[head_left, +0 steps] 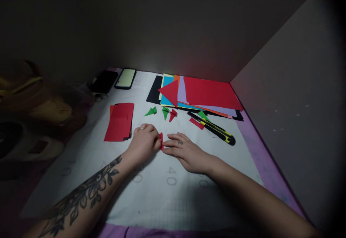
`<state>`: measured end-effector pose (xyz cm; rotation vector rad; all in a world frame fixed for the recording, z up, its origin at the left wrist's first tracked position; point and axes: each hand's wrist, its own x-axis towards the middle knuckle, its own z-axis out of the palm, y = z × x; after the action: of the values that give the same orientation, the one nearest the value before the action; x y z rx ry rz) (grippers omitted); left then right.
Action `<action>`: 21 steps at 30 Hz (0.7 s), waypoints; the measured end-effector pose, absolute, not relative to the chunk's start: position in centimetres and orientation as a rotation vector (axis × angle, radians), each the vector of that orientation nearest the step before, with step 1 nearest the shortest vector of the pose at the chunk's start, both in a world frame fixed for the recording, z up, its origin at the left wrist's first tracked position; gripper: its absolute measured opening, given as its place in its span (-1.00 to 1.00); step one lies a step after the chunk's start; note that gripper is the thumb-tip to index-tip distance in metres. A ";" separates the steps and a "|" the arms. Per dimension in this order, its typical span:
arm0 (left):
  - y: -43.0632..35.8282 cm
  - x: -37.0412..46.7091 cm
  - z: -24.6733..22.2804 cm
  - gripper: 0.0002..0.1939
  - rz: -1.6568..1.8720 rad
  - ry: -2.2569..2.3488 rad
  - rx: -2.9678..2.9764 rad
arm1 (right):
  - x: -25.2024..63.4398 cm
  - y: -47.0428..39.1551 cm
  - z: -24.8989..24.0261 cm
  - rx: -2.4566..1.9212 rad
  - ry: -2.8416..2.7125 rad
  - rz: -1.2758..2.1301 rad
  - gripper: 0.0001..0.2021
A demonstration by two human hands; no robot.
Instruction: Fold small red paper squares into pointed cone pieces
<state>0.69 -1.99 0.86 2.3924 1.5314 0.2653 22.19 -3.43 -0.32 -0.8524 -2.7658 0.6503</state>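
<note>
A small narrow strip of folded red paper lies on the white sheet between my hands. My left hand, with its fingers curled, pinches the strip at its left side. From the right, my right hand reaches toward it with fingers stretched out and spread, the fingertips at the strip's right edge. Just beyond the hands are two small folded green pieces and one folded red piece.
A yellow-black cutter lies right of the hands beside red and green scraps. Coloured paper sheets are stacked at the back near the wall. Red cards lie at left, with a phone behind them.
</note>
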 end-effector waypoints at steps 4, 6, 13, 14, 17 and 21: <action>-1.8 0.5 1.0 -0.80 0.266 1.496 2.372 | 22.0 -3.5 0.0 -0.871 -2.786 0.661 -0.53; -1.7 0.3 1.0 -0.80 0.276 1.470 2.361 | 21.9 -3.5 0.2 -0.894 -2.770 0.677 -0.53; -1.6 0.4 0.9 -0.81 0.275 1.508 2.335 | 22.1 -3.3 -0.2 -0.859 -2.830 0.657 -0.49; -1.6 0.5 0.9 -0.81 0.271 1.512 2.334 | 22.2 -3.3 -0.3 -0.858 -2.834 0.657 -0.49; -1.6 0.6 0.7 -0.82 0.263 1.519 2.337 | 22.2 -3.2 -0.4 -0.849 -2.837 0.653 -0.51; -1.6 0.7 0.5 -0.82 0.269 1.543 2.354 | 22.3 -3.2 -0.3 -0.835 -2.845 0.645 -0.53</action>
<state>0.68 -1.59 0.51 2.3545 1.5431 0.2686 22.26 -3.21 -0.31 -0.8350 -2.8452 0.6447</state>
